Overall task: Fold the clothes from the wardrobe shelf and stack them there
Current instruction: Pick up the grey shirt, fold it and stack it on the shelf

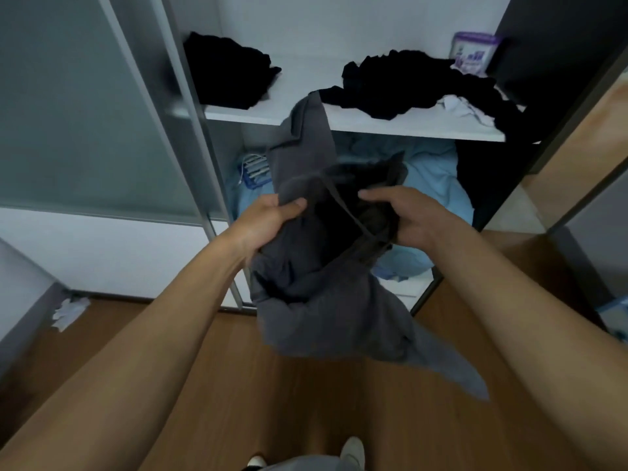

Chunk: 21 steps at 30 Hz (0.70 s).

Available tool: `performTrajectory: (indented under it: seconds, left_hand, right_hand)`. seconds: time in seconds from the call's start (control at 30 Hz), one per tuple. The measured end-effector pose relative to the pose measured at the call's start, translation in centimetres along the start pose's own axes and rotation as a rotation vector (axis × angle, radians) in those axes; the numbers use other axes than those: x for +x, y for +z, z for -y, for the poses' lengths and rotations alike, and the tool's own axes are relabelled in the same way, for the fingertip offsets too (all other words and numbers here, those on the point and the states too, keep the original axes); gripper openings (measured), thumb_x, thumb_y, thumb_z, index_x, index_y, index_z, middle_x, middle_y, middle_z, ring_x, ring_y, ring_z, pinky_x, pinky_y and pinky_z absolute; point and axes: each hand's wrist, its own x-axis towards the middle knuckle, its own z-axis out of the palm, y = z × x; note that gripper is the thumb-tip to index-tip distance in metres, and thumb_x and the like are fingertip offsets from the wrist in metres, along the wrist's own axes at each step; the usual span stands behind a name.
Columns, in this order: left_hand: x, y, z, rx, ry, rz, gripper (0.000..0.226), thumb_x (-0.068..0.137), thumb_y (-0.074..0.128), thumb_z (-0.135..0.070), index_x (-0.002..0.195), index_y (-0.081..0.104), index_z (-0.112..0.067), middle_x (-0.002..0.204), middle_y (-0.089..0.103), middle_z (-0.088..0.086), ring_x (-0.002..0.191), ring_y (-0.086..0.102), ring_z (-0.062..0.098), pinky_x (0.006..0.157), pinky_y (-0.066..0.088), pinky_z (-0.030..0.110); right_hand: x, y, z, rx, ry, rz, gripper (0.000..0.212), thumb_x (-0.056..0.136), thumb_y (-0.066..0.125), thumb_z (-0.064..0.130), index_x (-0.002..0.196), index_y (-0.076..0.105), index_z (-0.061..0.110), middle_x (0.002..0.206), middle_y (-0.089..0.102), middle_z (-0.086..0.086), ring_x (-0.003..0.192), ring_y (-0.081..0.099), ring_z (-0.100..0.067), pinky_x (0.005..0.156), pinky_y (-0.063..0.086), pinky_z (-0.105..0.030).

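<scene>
At the far left a frosted sliding door [85,113] is standing beside the open wardrobe, and a crumpled white scrap [69,311] is lying on the wooden floor [238,385] below it. On the left end of the wardrobe shelf [407,125] a black pile [231,73] is sitting in a compact heap; whether it is properly folded I cannot tell.

Just right of that, out in front of the shelf, the left hand [268,220] is pinching an edge of a grey garment [316,300], its grip closed on the cloth between thumb and curled fingers. The garment is hanging in the air between both hands. One end is rising in front of the shelf's edge and the rest is drooping, bunched, toward the floor. The right hand [404,215] is gripping the opposite side, fingers curled round a darker band of the fabric.

Further right a loose black heap [407,83] is sprawling across the shelf, a white garment [455,105] is poking out at its right side, and a purple tub [474,51] is standing behind.

The person seems to be sorting out this one piece before folding. The next move is probably calling for finding matching edges, spreading the hands to pull it flat, then folding.
</scene>
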Motion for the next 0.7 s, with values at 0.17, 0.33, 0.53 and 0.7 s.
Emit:
performTrajectory:
  seconds: [0.17, 0.33, 0.53, 0.7]
  left_hand:
    - [0.7, -3.4, 1.0, -0.07, 0.031, -0.225, 0.018, 0.099, 0.056, -0.007, 0.097, 0.073, -0.012, 0.083, 0.078, -0.002, 0.077, 0.074, 0.011, 0.064, 0.056, 0.019]
    - [1.5, -4.9, 2.5, 0.129, -0.056, -0.373, 0.017, 0.093, 0.054, -0.001, 0.093, 0.071, -0.006, 0.083, 0.074, 0.008, 0.075, 0.071, 0.02, 0.062, 0.058, 0.025]
    - [0.9, -5.3, 3.3, 0.112, -0.058, -0.31, 0.019, 0.092, 0.055, 0.0, 0.087, 0.071, -0.008, 0.073, 0.075, 0.004, 0.068, 0.073, 0.015, 0.057, 0.056, 0.021]
    - [0.9, -5.1, 2.3, 0.105, -0.116, -0.219, 0.015, 0.092, 0.061, -0.006, 0.087, 0.074, -0.012, 0.079, 0.078, 0.005, 0.075, 0.075, 0.017, 0.067, 0.06, 0.026]
  right_hand:
    - [-0.6, -3.0, -3.2, -1.16, -0.215, -0.253, 0.04, 0.083, 0.059, -0.006, 0.122, 0.063, 0.003, 0.117, 0.063, -0.014, 0.11, 0.06, -0.033, 0.091, 0.05, -0.033]
    - [-0.3, -2.6, -4.8, -1.271, -0.267, -0.316, 0.056, 0.083, 0.052, -0.012, 0.129, 0.062, 0.017, 0.126, 0.056, -0.014, 0.109, 0.058, -0.028, 0.086, 0.049, -0.03]
    - [-0.8, -0.8, -5.7, -0.505, -0.118, -0.31, 0.045, 0.08, 0.049, -0.02, 0.109, 0.073, 0.005, 0.1, 0.072, -0.019, 0.086, 0.068, -0.025, 0.075, 0.059, -0.032]
    - [-0.2, 1.2, -5.2, -0.017, -0.037, -0.145, 0.03, 0.085, 0.062, -0.014, 0.112, 0.067, -0.002, 0.087, 0.07, -0.013, 0.073, 0.068, -0.017, 0.065, 0.06, -0.022]
